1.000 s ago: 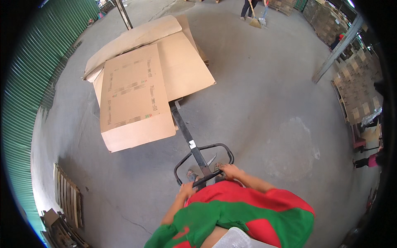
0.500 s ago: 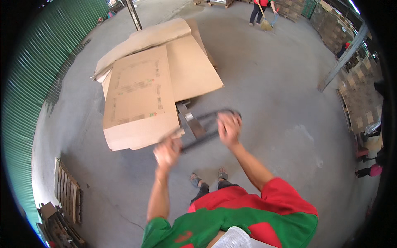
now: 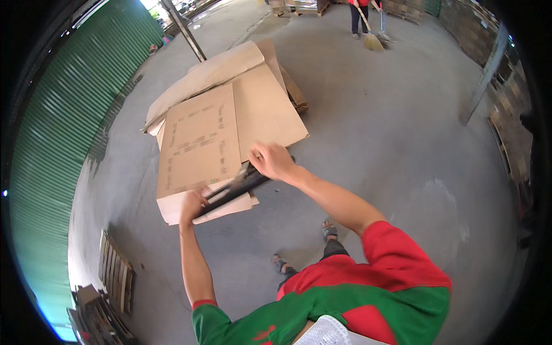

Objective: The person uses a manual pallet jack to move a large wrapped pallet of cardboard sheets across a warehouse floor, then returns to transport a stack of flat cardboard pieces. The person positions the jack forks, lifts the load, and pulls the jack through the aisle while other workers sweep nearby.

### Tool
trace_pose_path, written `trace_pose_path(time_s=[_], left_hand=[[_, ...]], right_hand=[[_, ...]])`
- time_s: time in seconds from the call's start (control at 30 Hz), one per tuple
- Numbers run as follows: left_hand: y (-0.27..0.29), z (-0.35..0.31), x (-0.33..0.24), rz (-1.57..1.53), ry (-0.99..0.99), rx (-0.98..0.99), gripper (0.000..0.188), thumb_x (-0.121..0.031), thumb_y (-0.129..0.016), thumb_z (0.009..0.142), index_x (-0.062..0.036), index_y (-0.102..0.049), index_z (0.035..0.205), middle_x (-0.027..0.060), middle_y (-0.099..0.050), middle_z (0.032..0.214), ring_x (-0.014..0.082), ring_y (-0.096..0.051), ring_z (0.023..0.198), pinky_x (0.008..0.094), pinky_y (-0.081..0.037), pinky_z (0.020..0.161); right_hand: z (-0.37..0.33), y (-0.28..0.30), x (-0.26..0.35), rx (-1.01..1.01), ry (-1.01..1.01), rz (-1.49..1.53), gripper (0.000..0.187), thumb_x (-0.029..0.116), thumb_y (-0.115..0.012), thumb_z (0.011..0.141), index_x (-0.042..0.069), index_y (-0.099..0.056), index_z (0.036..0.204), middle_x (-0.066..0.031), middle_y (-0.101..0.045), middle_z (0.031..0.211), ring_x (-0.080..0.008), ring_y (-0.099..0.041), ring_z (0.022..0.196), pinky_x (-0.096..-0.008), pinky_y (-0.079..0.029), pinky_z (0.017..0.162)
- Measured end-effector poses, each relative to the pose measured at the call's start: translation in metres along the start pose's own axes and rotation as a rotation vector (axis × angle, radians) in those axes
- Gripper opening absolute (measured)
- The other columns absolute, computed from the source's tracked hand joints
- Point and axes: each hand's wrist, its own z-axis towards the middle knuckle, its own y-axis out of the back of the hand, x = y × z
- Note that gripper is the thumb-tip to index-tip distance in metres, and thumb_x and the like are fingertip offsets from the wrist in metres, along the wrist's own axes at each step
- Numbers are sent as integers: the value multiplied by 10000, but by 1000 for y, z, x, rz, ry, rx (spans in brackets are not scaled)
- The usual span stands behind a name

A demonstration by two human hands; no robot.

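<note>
A pallet jack's dark loop handle (image 3: pixel 244 185) stretches across in front of me, slightly blurred by motion. My left hand (image 3: pixel 193 205) is closed round its left end. Toward the other end, my right hand (image 3: pixel 270 160) has its fingers curled at the bar, partly hiding it. Just beyond the handle lies a load of large flattened cardboard sheets (image 3: pixel 198 141), overlapping and uneven, the far ones bulging upward. A wooden pallet (image 3: pixel 294 92) shows under the load's right edge. The fork end of the pallet jack is hidden beneath the cardboard.
A green corrugated wall (image 3: pixel 63 149) runs along the left. A slatted pallet (image 3: pixel 116 270) and stacked scrap (image 3: pixel 95 316) are at the lower left. Posts stand behind the load (image 3: pixel 183 29) and at right (image 3: pixel 486 75). Far off, a person holds a broom (image 3: pixel 372 41).
Both hands have swung the handle leftward and farther forward, closer to the cardboard. My feet have changed position, and my view has turned, shifting the load slightly right and down.
</note>
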Motion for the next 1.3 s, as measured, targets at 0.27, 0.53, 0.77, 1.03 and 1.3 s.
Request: trace_pose_path(time_s=[0.27,0.53,0.77,1.03,1.3], left_hand=[[-202,-5,-132,-267,461,101,807,-620,-274,1004,66,-697,964,155,-714,733,222,-682,588,293,-554,576],[-341,-52,-131,480,364,126,527,-366,-256,994,-30,-656,935,238,-705,915,419,-673,921,522,-506,857],[-308,-41,-173,423,395,123,590,-419,-263,985,-36,-712,990,247,-691,1071,455,-631,1072,522,-455,985],[-323,-82,-213,455,296,49,409,-355,-346,984,-88,-655,974,226,-707,942,474,-662,928,561,-514,838],[-310,-94,-268,501,304,35,220,-274,-468,964,-139,-553,1115,208,-701,857,448,-690,831,571,-541,701]], right_hand=[[-64,136,-117,560,-171,-405,392,402,-568,895,43,-723,862,-185,-719,876,-382,-690,863,-485,-545,764],[-213,160,-141,746,-82,-461,572,452,-404,991,41,-759,811,-223,-722,890,-327,-694,961,-492,-461,963],[-166,183,-141,1013,-97,-647,616,455,-375,993,7,-750,798,-217,-726,879,-364,-707,893,-500,-484,917],[-166,225,-111,956,-70,-642,575,422,-421,972,-14,-746,786,-250,-707,818,-385,-698,786,-489,-498,818],[-130,280,-100,824,-24,-485,529,427,-479,922,-5,-748,778,-243,-708,815,-398,-699,795,-484,-525,824]])
